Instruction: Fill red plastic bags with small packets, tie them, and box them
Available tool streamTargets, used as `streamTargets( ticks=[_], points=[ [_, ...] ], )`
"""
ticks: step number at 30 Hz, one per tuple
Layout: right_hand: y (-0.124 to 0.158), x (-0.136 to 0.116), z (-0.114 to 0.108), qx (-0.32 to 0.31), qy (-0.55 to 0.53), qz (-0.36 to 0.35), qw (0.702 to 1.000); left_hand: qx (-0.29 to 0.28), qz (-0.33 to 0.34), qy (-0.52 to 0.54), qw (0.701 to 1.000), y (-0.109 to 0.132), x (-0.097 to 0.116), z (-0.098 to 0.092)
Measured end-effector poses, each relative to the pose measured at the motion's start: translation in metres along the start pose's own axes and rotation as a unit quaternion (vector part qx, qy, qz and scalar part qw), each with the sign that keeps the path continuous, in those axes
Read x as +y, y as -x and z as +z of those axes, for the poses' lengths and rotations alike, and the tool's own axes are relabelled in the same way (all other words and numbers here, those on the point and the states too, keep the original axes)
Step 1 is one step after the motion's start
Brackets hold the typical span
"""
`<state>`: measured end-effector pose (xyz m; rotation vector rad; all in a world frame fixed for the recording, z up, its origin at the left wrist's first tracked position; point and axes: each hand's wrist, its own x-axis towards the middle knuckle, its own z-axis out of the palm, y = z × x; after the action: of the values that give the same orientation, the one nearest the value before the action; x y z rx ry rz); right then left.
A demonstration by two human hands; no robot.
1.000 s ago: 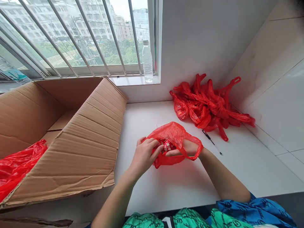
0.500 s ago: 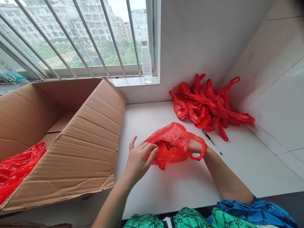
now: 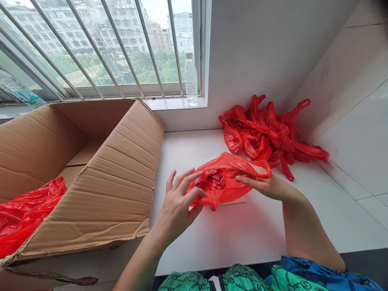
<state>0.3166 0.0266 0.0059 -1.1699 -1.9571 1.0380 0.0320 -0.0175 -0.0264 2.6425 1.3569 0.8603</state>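
A thin red plastic bag (image 3: 230, 196) lies on the white countertop with its mouth gaping upward. Inside it show several small red packets (image 3: 214, 180) with black and white print. My left hand (image 3: 180, 196) is at the bag's left rim, fingers spread and curved over the edge; whether they press on the plastic I cannot tell. At the right side of the mouth is my right hand (image 3: 263, 185), fingers stretched out flat and pointing into the opening. A handle loop of the bag lies across the back of that hand.
A big open cardboard box (image 3: 121, 178) stands on the left, red plastic (image 3: 33, 208) inside it. Knotted red bags (image 3: 266, 135) are heaped against the back wall on the white countertop (image 3: 188, 145). A clear bottle (image 3: 191, 81) stands on the sill of the barred window.
My right hand has drawn back out of the bag to its right rim. The mouth has opened wider, showing the packets. My left hand stays at the left rim, fingers spread wider.
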Motion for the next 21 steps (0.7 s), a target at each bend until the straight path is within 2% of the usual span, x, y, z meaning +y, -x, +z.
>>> streamTargets(
  ticks=[2,3,4,6,8,9,11,14,17,21],
  points=[
    [0.014,-0.002,-0.014,-0.042,-0.006,0.011,0.999,0.024,0.003,0.045,0.999,0.000,0.002,-0.009],
    [0.020,-0.003,-0.020,-0.040,0.001,0.010,0.999,0.032,0.001,0.066,0.997,0.001,0.003,-0.013],
    [0.024,-0.003,-0.024,-0.008,0.021,0.001,1.000,0.037,-0.003,0.086,0.996,0.001,0.004,-0.017],
    [0.029,-0.005,-0.027,0.116,0.100,-0.040,0.987,0.036,-0.016,0.125,0.991,0.003,0.003,-0.025],
    [0.029,-0.008,-0.025,0.232,0.200,-0.090,0.948,0.038,-0.034,0.163,0.985,0.004,0.002,-0.032],
    [0.026,-0.010,-0.023,0.256,0.240,-0.113,0.930,0.043,-0.046,0.182,0.981,0.004,0.000,-0.034],
    [0.018,-0.013,-0.018,0.247,0.292,-0.146,0.912,0.056,-0.070,0.222,0.971,0.002,-0.003,-0.039],
    [0.001,-0.016,-0.017,0.224,0.298,-0.181,0.910,0.080,-0.106,0.255,0.958,-0.006,-0.010,-0.045],
    [-0.023,-0.014,-0.020,0.255,0.274,-0.196,0.906,0.121,-0.144,0.232,0.954,-0.017,-0.016,-0.050],
    [-0.066,-0.010,-0.019,0.244,0.218,-0.171,0.929,0.135,-0.211,0.272,0.929,-0.031,-0.026,-0.053]
  ],
)
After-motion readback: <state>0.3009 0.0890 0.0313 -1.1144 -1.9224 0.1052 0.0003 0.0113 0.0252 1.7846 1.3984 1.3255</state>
